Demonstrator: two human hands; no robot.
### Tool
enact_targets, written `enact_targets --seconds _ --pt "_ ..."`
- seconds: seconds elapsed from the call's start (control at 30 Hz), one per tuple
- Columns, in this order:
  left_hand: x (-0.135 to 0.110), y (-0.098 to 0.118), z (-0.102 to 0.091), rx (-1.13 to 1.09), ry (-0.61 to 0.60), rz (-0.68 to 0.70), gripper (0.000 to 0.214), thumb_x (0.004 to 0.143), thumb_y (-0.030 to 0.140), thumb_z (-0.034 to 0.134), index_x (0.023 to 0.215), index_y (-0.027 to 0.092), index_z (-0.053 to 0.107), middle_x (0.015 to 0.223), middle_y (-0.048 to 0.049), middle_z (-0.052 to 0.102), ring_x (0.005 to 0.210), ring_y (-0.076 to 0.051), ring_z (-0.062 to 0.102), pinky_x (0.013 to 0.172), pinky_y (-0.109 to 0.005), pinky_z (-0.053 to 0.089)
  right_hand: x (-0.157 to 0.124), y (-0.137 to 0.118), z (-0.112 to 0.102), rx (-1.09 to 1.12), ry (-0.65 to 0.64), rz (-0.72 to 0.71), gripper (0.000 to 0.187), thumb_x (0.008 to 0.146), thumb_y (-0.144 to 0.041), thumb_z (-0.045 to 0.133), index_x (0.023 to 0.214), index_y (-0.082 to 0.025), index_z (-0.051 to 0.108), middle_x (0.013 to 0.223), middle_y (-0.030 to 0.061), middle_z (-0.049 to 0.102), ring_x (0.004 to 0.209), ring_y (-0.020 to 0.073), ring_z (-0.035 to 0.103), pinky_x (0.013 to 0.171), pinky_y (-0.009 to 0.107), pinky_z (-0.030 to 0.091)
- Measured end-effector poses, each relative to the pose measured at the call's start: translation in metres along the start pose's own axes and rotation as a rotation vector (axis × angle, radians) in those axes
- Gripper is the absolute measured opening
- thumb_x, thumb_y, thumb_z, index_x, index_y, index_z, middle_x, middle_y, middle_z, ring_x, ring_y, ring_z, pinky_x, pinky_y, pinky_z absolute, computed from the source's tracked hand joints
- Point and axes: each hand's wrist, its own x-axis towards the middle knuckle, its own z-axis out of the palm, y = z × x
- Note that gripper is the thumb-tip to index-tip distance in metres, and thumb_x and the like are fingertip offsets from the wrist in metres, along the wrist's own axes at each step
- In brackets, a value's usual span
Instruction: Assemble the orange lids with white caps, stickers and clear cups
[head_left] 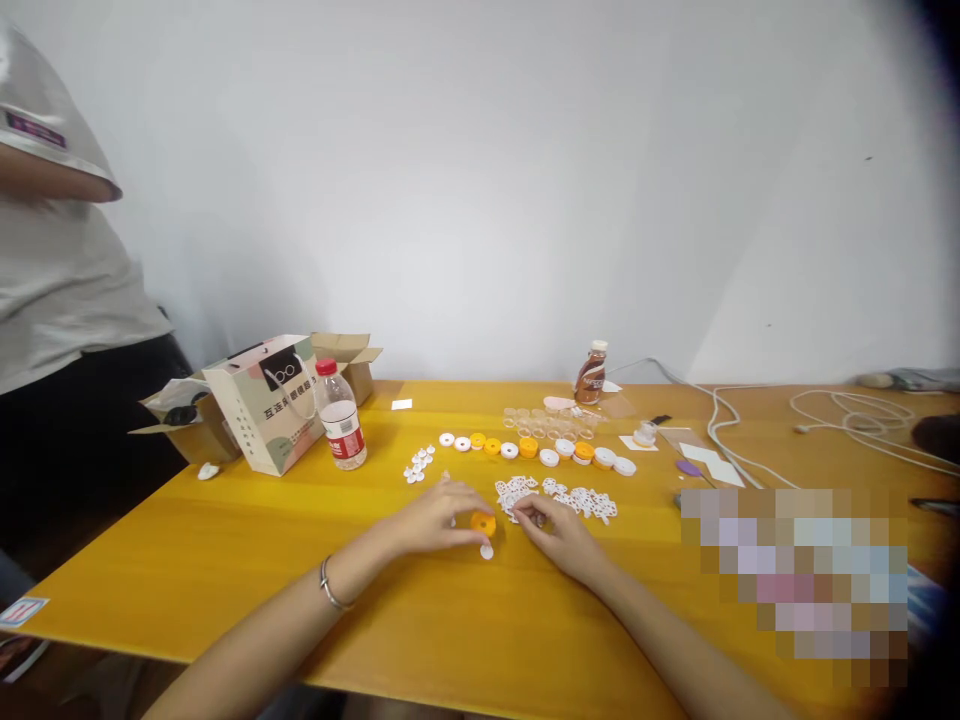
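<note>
1. The left hand (442, 518) is pinching an orange disc (484, 521) between its thumb and its fingers, near the middle of the table (420, 630). I cannot tell whether the disc is touching the wood.
2. A small white disc (487, 552) is lying just beside the left thumb, on the side nearer to the person.
3. The right hand (559, 540) is bending its fingers at the edge of a pile of white openwork pieces (514, 488). I cannot tell whether its fingertips are pinching a piece or only pressing together.
4. To the right of this pile, a second heap of similar pieces (589, 502) is spreading over the wood.
5. Behind both hands, a row of white and orange round parts (528, 448) is running from side to side, and clear rings (536, 424) are lying behind it.
6. Small white parts (417, 465) are lying in a group at the left end of the row.
7. Farther left, a red-capped bottle (343, 420) is standing beside a paper bag (262, 415).
8. At the far left, another person (67, 260) is standing near the table.
</note>
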Motion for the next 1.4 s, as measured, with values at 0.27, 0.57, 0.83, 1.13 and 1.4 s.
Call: enact_targets --seconds 0.27,0.57,0.83,1.13,1.4 --pt "-0.003 0.0 0.019 -0.003 -0.063 0.025 0.034 0.073 0.046 0.057 0.098 0.024 0.06 0.091 -0.0024 0.064 0.091 -0.016 0.054 0.088 -0.028 0.026 -0.001 0.002 0.002 -0.013 -0.015 0.001 0.016 0.083 -0.029 0.043 0.081 -0.02 0.057 0.073 0.0023 0.062 0.066 0.0155 0.055 0.06 0.026 0.044" --pt "-0.014 -0.01 -0.004 -0.066 0.029 -0.067 0.026 0.081 0.04 0.049 0.092 0.02 0.061 0.092 -0.0038 0.064 0.087 -0.015 0.056 0.083 -0.025 0.034 -0.002 0.002 0.002 -0.003 -0.034 0.017 0.017 0.083 -0.031 0.043 0.082 -0.021 0.057 0.074 0.0027 0.062 0.066 0.0163 0.055 0.06 0.028 0.044" --pt "-0.037 -0.052 -0.032 -0.094 -0.211 -0.313 0.015 0.071 0.028 0.06 0.078 0.015 0.063 0.079 -0.0022 0.066 0.07 -0.013 0.059 0.066 -0.02 0.042 -0.007 -0.007 0.012 0.014 -0.077 -0.025 0.014 0.082 -0.03 0.046 0.086 -0.021 0.056 0.075 0.0026 0.057 0.069 0.016 0.054 0.065 0.028 0.045" --pt "-0.023 -0.052 -0.011 0.115 0.096 -0.328 0.018 0.081 0.025 0.047 0.087 0.018 0.062 0.085 -0.0031 0.063 0.08 -0.015 0.055 0.074 -0.023 0.039 -0.011 -0.024 0.021 -0.052 -0.14 -0.086 0.02 0.074 -0.031 0.057 0.092 -0.022 0.053 0.084 0.0029 0.054 0.077 0.0174 0.05 0.071 0.029 0.042" --pt "-0.012 -0.067 0.005 0.385 0.166 -0.373 0.021 0.085 0.027 0.044 0.087 0.022 0.064 0.086 -0.0058 0.06 0.088 -0.019 0.051 0.076 -0.029 0.033 -0.01 -0.023 0.025 -0.06 -0.166 -0.094 0.02 0.073 -0.026 0.059 0.091 -0.023 0.053 0.083 0.0018 0.052 0.076 0.0166 0.049 0.07 0.028 0.041"
